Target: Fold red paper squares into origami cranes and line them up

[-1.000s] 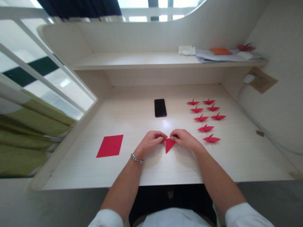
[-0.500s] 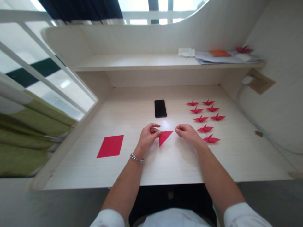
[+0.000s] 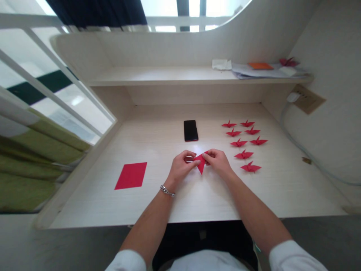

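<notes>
A folded piece of red origami paper [image 3: 201, 165] is held between both hands just above the desk, one point facing down toward me. My left hand [image 3: 182, 165] pinches its left side with thumb and fingers; a chain bracelet [image 3: 167, 191] circles that wrist. At the upper right corner, my right hand [image 3: 218, 162] grips the paper between thumb and fingertips. Fingers hide parts of the folded edges. A flat red paper square [image 3: 131, 175] lies on the desk to the left. Right of my hands sit several red paper cranes [image 3: 244, 154] in two columns.
A black phone [image 3: 191, 130] lies on the desk [image 3: 158, 128] beyond my hands. The shelf [image 3: 158, 73] above holds papers [image 3: 242, 71], an orange piece [image 3: 261, 66] and a red folded paper [image 3: 289, 62]. A cable [image 3: 293, 141] runs along the right wall from a socket [image 3: 307, 98].
My right hand has moved left and taken hold of the folded paper's right corner. My left hand has shifted slightly right with the paper, which is turned a little.
</notes>
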`<act>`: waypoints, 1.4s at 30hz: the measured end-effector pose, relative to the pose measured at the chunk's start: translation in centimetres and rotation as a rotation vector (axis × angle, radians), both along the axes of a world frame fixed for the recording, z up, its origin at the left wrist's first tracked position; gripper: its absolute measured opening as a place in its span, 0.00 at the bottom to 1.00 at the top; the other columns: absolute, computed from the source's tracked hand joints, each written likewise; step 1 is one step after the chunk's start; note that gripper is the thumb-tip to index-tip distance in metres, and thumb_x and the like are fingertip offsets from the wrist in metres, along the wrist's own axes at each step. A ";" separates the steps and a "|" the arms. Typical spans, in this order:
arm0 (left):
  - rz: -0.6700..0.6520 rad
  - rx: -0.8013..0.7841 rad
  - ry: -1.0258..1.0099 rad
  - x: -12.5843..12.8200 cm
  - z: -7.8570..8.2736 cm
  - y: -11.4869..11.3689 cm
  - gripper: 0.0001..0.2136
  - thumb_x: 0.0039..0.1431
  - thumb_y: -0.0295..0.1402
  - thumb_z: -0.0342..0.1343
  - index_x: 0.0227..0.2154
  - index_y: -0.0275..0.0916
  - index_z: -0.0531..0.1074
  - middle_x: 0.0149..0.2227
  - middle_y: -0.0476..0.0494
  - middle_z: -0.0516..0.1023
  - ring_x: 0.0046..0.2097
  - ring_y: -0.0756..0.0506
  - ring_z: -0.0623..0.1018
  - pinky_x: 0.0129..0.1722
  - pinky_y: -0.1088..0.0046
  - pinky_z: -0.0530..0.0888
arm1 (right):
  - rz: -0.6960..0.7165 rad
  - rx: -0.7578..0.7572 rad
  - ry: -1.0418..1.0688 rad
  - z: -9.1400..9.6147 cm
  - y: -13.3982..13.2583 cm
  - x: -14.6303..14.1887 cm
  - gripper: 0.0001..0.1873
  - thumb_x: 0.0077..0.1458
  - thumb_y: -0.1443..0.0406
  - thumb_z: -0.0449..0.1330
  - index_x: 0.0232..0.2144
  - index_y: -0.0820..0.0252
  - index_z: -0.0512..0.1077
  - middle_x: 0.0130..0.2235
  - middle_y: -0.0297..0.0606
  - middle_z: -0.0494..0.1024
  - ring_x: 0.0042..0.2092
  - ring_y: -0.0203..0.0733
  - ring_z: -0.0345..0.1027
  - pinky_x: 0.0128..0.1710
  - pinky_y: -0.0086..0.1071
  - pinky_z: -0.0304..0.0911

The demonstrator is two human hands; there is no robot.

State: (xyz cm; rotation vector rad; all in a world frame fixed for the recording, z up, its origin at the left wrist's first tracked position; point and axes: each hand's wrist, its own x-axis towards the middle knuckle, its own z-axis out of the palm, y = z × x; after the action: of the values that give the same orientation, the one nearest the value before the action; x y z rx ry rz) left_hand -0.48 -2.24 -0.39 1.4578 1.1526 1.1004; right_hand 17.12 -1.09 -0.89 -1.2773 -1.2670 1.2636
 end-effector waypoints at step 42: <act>-0.145 -0.130 -0.440 1.4 0.0 -0.4 0.19 0.43 0.27 0.68 0.37 0.36 0.66 0.55 0.35 0.69 0.48 0.41 0.77 0.46 0.64 0.74 | 0.071 0.123 -0.008 0.3 -0.4 -0.9 0.09 0.43 0.68 0.59 0.30 0.62 0.73 0.30 0.36 0.78 0.32 0.40 0.71 0.31 0.30 0.64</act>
State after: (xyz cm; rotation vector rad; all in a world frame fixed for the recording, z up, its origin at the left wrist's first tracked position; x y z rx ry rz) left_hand 0.93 -2.64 -0.42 1.1069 0.7795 1.1496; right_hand 16.25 -1.45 -0.58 -1.1597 -1.3846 1.2115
